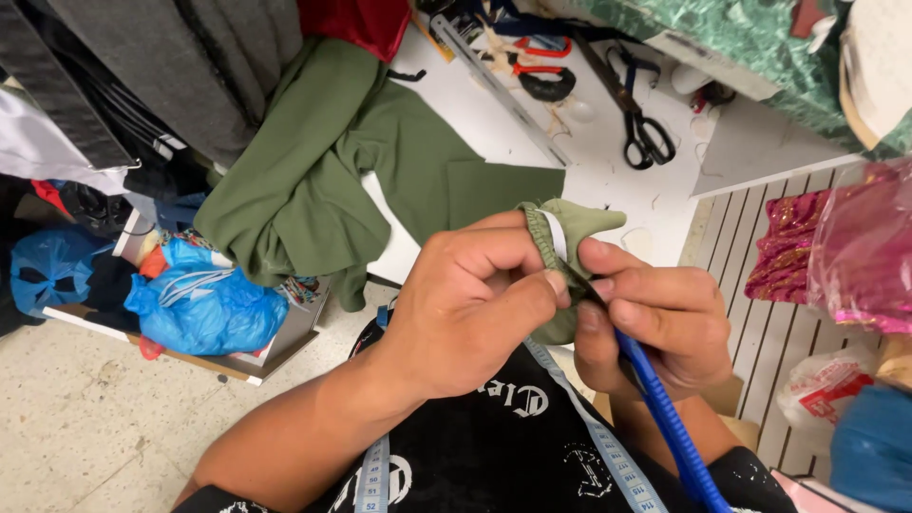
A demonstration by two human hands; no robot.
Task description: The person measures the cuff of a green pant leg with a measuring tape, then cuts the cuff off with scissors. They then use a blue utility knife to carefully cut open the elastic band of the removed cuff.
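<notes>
Item: small olive-green fabric piece (570, 249), bunched, held up over the near edge of the white worktable (608, 142), between both hands.

Grip: left hand (465, 313) closed round the piece from its left, thumb tip pressed against the fabric edge. Right hand (655, 328) just right of the piece, thumb and forefinger pinching its lower edge; the same hand also holds a blue ribbed tool handle (670, 423) that runs down away from the piece. The two hands touch at the fingertips.

Appearance: matte green cloth with a gathered, stitched rim and a narrow white strip (554, 235) across the top fold; one corner pokes up past the piece toward the table.

Surroundings, taken from the fabric piece:
- Beyond it to the left, a larger green garment (323, 161) of matching colour, draped off the table edge.
- Beyond it to the right, black-handled scissors (638, 122) on the table; a long metal ruler (499, 87) lies further back.
- Far left and lower, blue plastic bags (204, 304) on a board on the speckled floor (85, 427).
- Right, pink sequinned cloth in a clear bag (850, 252) on white slats.
- Below, a measuring tape (608, 456) hanging over the person's black shirt.
</notes>
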